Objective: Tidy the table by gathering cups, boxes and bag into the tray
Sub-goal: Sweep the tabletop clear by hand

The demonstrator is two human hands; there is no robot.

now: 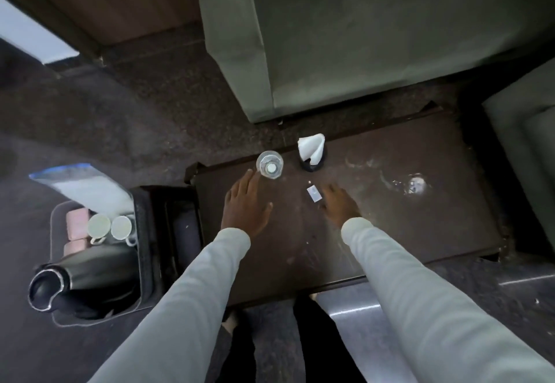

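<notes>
Clear drinking glass (270,164) on dark wooden table (420,226): likely rigid, slippery, breakable; grip round wall. Left hand (247,203) flat, fingers together, empty, beside it. Right hand (341,204) flat, empty, near small white packet (313,194).

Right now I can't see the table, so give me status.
Left hand open by glass; right hand open by small packet. Cups in tray. Nothing blocking.

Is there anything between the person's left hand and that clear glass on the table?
Nothing visible. The left hand lies open on the table, its fingers just short of the clear glass. The napkin holder stands off to the glass's right, out of the path.
</notes>
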